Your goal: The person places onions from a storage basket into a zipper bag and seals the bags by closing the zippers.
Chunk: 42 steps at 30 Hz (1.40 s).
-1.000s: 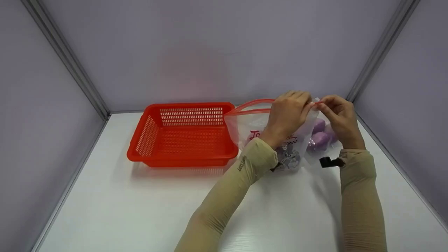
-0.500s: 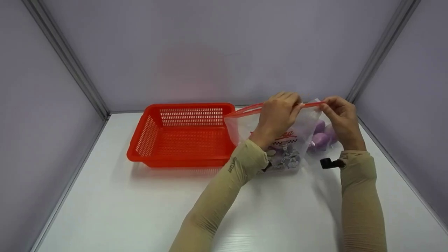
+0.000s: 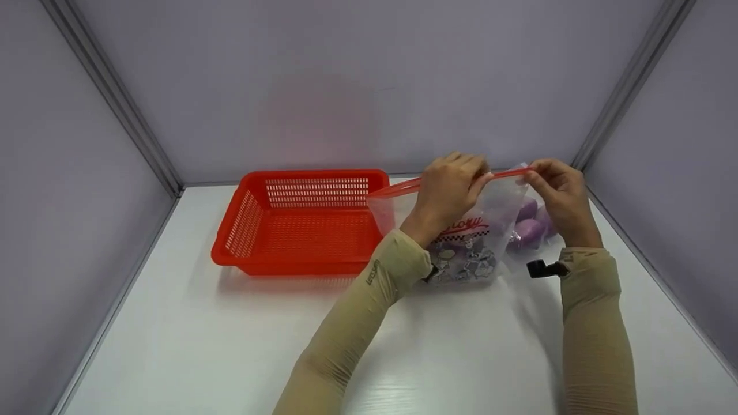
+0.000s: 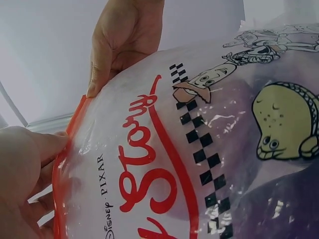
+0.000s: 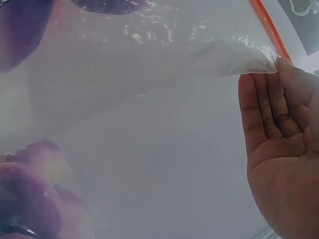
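Observation:
A clear zip bag (image 3: pixel 470 253) with a red seal strip and printed cartoon figures stands upright on the table, purple things showing through it. My left hand (image 3: pixel 450 193) pinches the red strip near the middle of the bag's mouth, thumb on the near side. At the right end of the strip, my right hand (image 3: pixel 560 193) pinches the top corner between thumb and fingers. Left of my left hand the two edges of the mouth look slightly apart. In the left wrist view the bag's front (image 4: pixel 149 159) shows red lettering and a checkered band.
A red plastic basket (image 3: pixel 311 268) with slotted walls stands to the left, touching or nearly touching the bag. Behind the bag, at the right, several purple rounded things (image 3: pixel 529 230) lie in clear wrapping. Pale walls border the white table (image 3: pixel 230 346) at the back and sides.
My left hand has slid leftward along the red strip, away from my right hand, which holds its place at the corner. More of the strip and of the printed front now shows between the hands.

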{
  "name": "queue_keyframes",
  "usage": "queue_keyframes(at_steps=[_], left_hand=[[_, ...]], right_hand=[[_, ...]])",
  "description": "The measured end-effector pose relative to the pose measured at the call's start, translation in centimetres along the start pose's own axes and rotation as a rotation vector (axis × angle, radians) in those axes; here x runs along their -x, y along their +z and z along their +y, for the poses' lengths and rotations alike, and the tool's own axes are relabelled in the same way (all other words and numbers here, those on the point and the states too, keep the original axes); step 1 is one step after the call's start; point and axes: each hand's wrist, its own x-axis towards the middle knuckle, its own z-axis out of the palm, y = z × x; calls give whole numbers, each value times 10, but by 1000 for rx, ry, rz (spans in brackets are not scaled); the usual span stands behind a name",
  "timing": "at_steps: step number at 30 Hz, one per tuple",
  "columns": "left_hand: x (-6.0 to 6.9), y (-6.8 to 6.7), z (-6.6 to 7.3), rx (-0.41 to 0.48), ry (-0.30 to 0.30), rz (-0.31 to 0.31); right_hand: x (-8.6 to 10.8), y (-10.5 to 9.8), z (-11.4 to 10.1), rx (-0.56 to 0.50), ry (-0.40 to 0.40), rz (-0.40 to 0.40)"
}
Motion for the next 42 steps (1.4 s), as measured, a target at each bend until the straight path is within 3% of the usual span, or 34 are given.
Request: queue_keyframes(at_steps=[17,31,42], left_hand=[[3,-1,-1,-18,14,5],[15,-18,-23,-52,-25,11],[30,-30,-49,-73,-14,46]], right_hand=[[-3,0,-2,7,6,17],[-1,-9,6,-81,25,44],[-1,-11,12,-88,27,56]])
